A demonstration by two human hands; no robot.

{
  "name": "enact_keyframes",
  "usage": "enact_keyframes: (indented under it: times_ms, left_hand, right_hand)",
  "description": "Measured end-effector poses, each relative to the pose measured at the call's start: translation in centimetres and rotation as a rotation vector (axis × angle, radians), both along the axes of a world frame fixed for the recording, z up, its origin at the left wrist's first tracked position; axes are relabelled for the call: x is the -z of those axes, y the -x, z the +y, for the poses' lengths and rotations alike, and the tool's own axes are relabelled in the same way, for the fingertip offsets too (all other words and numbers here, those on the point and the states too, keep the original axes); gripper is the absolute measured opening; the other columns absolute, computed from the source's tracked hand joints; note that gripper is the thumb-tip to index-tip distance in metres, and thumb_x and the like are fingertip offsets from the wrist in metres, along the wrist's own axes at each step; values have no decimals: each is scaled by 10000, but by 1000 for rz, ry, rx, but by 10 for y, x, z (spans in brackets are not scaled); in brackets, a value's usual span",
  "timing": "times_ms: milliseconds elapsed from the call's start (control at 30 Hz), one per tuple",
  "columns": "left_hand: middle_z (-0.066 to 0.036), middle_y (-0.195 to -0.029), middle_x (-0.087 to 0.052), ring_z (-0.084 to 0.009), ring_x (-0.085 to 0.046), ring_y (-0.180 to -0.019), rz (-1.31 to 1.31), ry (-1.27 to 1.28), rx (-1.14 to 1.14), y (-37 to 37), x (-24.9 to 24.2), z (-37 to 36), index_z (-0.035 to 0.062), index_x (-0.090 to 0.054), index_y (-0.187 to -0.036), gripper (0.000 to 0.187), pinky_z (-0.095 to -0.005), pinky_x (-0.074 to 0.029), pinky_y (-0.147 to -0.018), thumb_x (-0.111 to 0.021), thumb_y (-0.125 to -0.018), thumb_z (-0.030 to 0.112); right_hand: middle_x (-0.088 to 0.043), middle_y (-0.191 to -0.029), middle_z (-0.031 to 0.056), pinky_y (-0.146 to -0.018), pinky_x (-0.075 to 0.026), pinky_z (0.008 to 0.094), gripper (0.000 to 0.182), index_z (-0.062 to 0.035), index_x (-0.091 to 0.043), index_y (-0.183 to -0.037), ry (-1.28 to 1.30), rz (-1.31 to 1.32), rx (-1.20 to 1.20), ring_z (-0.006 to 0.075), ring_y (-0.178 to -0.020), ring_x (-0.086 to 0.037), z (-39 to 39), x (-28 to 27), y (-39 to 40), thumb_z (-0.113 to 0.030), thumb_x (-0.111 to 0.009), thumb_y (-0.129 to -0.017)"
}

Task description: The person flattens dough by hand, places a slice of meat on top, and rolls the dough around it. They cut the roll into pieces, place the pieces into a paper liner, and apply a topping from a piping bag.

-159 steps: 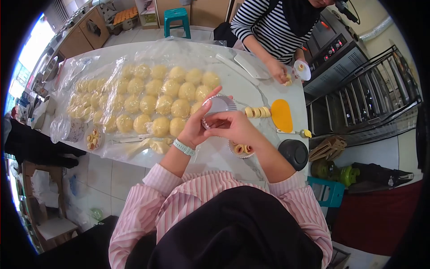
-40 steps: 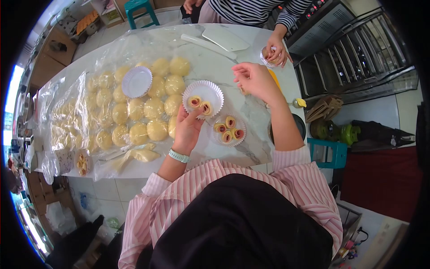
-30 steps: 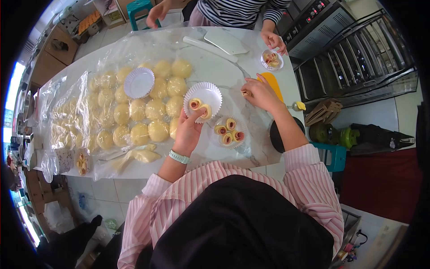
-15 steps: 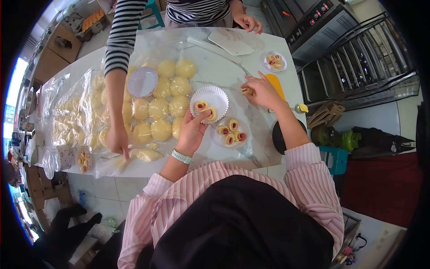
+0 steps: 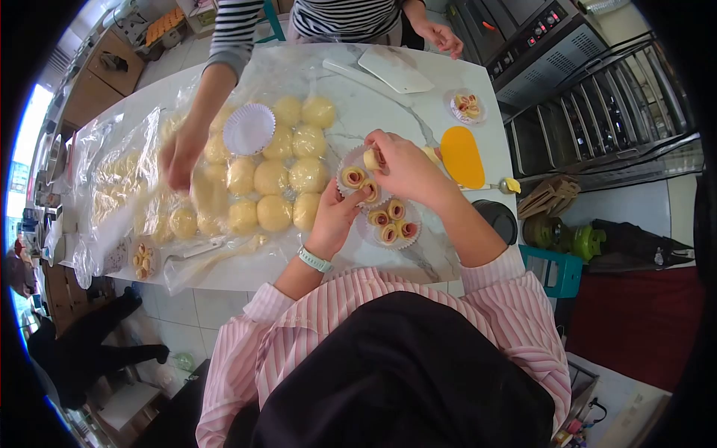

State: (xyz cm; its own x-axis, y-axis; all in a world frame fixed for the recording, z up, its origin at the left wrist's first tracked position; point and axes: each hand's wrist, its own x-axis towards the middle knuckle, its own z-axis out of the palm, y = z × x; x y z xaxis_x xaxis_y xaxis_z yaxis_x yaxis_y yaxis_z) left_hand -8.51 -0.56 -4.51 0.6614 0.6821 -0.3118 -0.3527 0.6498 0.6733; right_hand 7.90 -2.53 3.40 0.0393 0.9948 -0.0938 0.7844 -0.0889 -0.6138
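Observation:
My left hand (image 5: 334,222) grips a white fluted paper cup (image 5: 348,158), its thumb over the near side beside two spiral dough rolls (image 5: 352,177) with a reddish filling. My right hand (image 5: 409,172) reaches over the same cup, pinching another dough roll (image 5: 371,159) at its far edge. Below both hands, a second paper cup (image 5: 366,238) stands on the table, holding several similar rolls (image 5: 388,225). A small pale dough piece (image 5: 432,154) lies just beyond my right hand, partly hidden by it, beside an orange scraper (image 5: 463,157).
Several dough balls (image 5: 272,178) lie under plastic film at the left, with a paper cup (image 5: 249,129) on top. A co-worker's hand (image 5: 183,157) is over the film. A white board (image 5: 396,71), another filled cup (image 5: 467,106) and a black round container (image 5: 495,220) are around the table.
My right hand has moved left with its roll, from near the scraper to the cup in my left hand. The co-worker's hand has moved from the near edge up over the film.

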Motion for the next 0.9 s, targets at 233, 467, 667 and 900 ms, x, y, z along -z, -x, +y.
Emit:
enact_keyframes:
  times_ms: [233, 467, 667, 900]
  left_hand:
    - [5, -1150, -599, -100, -569, -1057, -30, 10, -46, 3, 5, 1, 88, -491, -1242, 401, -274, -460, -843, -633, -873, 26]
    - [-48, -1162, -610, -167, -590, -1079, -98, 32, -44, 7, 2, 5, 59, -511, -1237, 403, -344, -487, -902, -609, -854, -23]
    - [-64, -1124, -627, -182, -613, -1037, -100, 138, -28, 4, 1, 7, 33, -545, -1184, 333, -353, -498, -894, -596, -858, -11]
    - [-76, -1136, -610, -186, -601, -1029, 11, 107, 26, -14, 10, 22, 24, -519, -1182, 326, -340, -486, -864, -612, -871, 46]
  right_hand:
    - [-523, -1185, 141, -851, -495, 368, 479, -3, -543, -1211, -122, -55, -117, 310, -1035, -580, -1, 18, 6, 63, -555, -737]
    - [-637, -1117, 158, -828, -505, 335, 413, -25, -565, -1236, -82, 180, 111, 292, -940, -642, -19, -9, -47, 3, -536, -824]
    - [-640, -1085, 176, -824, -494, 384, 401, -44, -586, -1201, 127, -128, 295, 340, -957, -621, -21, 60, -116, -137, -646, -816]
    - [-592, -1078, 178, -898, -448, 416, 545, -53, -564, -1226, -101, -250, 399, 348, -1061, -540, -39, 89, -97, -235, -751, -748]
